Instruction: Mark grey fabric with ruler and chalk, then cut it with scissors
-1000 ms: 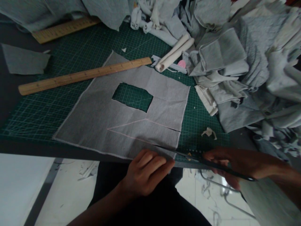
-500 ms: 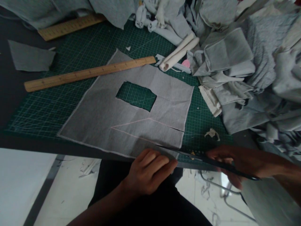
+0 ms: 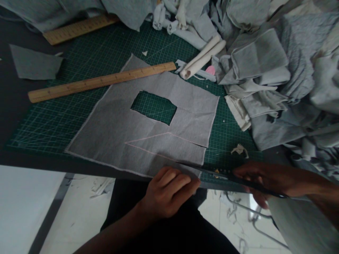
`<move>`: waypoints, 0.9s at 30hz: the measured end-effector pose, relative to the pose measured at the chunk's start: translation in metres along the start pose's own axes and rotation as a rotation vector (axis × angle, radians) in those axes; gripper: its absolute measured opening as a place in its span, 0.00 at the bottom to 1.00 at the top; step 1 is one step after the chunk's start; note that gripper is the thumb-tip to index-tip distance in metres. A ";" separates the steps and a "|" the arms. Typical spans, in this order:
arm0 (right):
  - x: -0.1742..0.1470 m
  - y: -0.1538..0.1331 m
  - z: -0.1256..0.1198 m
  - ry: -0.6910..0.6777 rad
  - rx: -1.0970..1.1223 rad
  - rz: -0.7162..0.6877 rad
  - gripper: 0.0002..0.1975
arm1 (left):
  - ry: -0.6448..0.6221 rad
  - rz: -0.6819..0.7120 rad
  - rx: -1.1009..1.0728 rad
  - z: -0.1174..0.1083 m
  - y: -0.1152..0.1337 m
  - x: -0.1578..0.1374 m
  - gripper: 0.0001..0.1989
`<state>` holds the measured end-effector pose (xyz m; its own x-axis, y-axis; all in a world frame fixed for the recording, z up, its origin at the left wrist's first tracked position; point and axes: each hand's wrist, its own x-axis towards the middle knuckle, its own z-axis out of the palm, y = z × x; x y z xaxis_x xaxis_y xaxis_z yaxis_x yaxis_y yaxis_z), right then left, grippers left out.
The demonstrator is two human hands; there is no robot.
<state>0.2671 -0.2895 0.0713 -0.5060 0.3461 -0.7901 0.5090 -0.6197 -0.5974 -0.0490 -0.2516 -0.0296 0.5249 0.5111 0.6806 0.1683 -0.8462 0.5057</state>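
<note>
A piece of grey fabric point(image 3: 106, 130) with stitched edges lies flat on the green cutting mat point(image 3: 37, 130). It has a rectangular hole through which the mat shows. Pink lines mark a pointed shape on it, and a slit runs in from its right edge along the upper line. My left hand point(image 3: 171, 192) is closed over the fabric's near edge, at the table's edge. In my right hand point(image 3: 267, 180) are dark scissors point(image 3: 225, 174), their blades at the lower pink line. A cut opens behind the blade tips; the thumb and fingers partly hide the handles.
A wooden ruler point(image 3: 103, 81) lies across the fabric's far corner, and another ruler point(image 3: 79, 29) is at the back left. Crumpled grey cloth point(image 3: 267, 60) is heaped at the right. Two pale rolls point(image 3: 202, 58) lie beside a pink disc point(image 3: 210, 70). One scrap point(image 3: 35, 63) sits far left.
The lower fingers and handle of the scissors have risen slightly, so the handles are closer together. My left hand has stayed in place on the fabric.
</note>
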 end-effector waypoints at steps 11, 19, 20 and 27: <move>0.012 -0.009 0.005 -0.075 0.126 0.131 0.24 | -0.053 -0.008 0.009 -0.003 0.000 -0.001 0.10; 0.024 -0.023 0.006 -0.067 0.038 0.196 0.03 | -0.041 0.007 -0.022 -0.007 0.000 0.002 0.12; 0.025 -0.026 0.007 -0.060 0.016 0.209 0.04 | -0.045 0.002 -0.022 -0.007 0.001 0.002 0.11; 0.031 -0.042 0.016 -0.027 -0.027 0.162 0.12 | -0.019 0.004 -0.074 -0.009 0.001 0.001 0.11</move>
<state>0.2191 -0.2639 0.0738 -0.4341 0.2244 -0.8725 0.6034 -0.6468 -0.4665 -0.0554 -0.2502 -0.0239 0.5416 0.5042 0.6727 0.1043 -0.8343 0.5414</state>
